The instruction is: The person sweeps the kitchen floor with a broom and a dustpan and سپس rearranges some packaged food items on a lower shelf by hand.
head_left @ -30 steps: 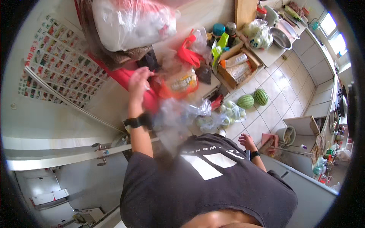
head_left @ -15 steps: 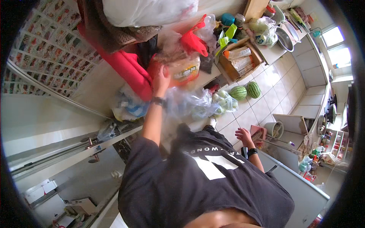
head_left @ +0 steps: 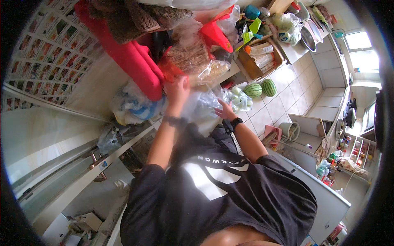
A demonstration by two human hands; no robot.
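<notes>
My left hand [head_left: 177,91] is closed at the lower edge of a red see-through plastic package [head_left: 171,70]; its fingertips are partly blurred. Just beyond it lie clear bags of brown dried food [head_left: 188,57], whose exact kind I cannot make out. My right hand [head_left: 225,110] is open, fingers apart, beside a crumpled clear plastic bag [head_left: 205,102]. Whether it touches that bag is hard to tell. Right of this hand, a bag with pale green produce [head_left: 241,100] rests on the floor.
A thick red roll [head_left: 123,57] leans left of my left hand, under brown cloth [head_left: 131,18]. Two watermelons [head_left: 261,89] sit on the tiled floor near an open cardboard box [head_left: 262,61]. A pale bucket [head_left: 290,131] stands by a cabinet at the right.
My right hand has come up and left from beside my body toward the clear bag. My left hand has shifted slightly right and nearer me; the package's printed front no longer shows.
</notes>
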